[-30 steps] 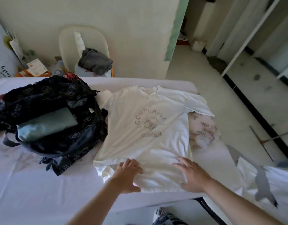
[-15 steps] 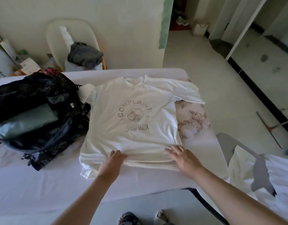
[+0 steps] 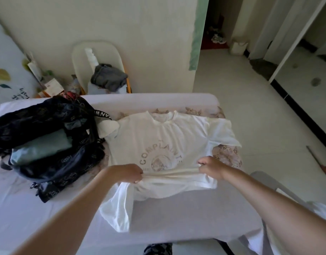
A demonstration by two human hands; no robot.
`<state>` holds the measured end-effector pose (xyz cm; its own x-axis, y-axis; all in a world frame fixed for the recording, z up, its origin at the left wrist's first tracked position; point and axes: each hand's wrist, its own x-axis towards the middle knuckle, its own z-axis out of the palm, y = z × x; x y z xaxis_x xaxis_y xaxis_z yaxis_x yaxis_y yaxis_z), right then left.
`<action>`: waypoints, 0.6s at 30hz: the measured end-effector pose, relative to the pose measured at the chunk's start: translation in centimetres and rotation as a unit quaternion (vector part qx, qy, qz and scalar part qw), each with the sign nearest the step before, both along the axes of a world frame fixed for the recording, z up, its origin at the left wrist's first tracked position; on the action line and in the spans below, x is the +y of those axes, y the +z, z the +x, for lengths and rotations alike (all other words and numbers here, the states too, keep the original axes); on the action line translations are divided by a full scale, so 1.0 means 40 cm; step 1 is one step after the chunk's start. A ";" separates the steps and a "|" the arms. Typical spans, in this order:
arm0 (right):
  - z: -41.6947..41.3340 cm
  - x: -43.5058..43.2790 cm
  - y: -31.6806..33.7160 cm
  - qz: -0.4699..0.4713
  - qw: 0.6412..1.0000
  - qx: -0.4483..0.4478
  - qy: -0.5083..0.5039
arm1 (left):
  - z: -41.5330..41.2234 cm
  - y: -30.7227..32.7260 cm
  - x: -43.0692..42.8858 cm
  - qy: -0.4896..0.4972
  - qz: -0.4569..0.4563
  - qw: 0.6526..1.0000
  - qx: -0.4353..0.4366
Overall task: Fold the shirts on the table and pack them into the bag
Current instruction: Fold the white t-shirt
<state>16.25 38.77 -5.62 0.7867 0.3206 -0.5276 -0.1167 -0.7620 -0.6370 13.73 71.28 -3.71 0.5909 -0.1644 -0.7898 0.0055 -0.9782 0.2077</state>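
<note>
A white T-shirt (image 3: 166, 137) with grey print lies face up on the cloth-covered table (image 3: 177, 223), collar toward the far edge. My left hand (image 3: 130, 173) and my right hand (image 3: 211, 166) each pinch a bunch of its fabric just below the print, lifting the lower part into a ridge. The hem hangs loose toward me, one corner drooping at the left. To the left lies the open black bag (image 3: 48, 144) with a folded grey-green shirt (image 3: 40, 149) inside it.
Behind the table stands a pale chair (image 3: 96, 56) with a dark grey garment (image 3: 108, 79) on it. Papers and clutter sit at the far left. White cloth (image 3: 320, 223) lies at the right edge. A doorway opens onto tiled floor at the right.
Both hands went from lying flat on the shirt's lower edge to pinching the fabric higher up and raising it. The view has shifted forward over the table.
</note>
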 end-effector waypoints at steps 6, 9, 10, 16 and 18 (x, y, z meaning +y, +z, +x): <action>0.223 0.058 0.045 0.011 0.966 -0.136 -0.220 | 0.236 0.007 0.008 0.185 -0.060 0.904 -0.380; 0.287 0.081 0.006 -0.061 0.940 -0.237 -0.240 | 0.296 -0.005 -0.019 0.219 -0.079 0.833 -0.502; 0.289 0.089 -0.015 -0.102 0.942 -0.249 -0.203 | 0.298 -0.020 -0.031 0.202 -0.094 0.832 -0.508; 0.180 0.098 -0.161 -0.183 0.950 -0.234 0.094 | 0.196 -0.173 -0.043 -0.029 -0.134 0.937 -0.322; 0.141 0.081 -0.195 -0.196 0.938 -0.242 0.154 | 0.164 -0.210 -0.018 -0.080 -0.069 0.957 -0.270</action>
<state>21.91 42.02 -13.41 0.8660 0.4283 -0.2581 0.3781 -0.8986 -0.2226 20.29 70.55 -12.13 0.8650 -0.3680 -0.3412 -0.2866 -0.9204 0.2661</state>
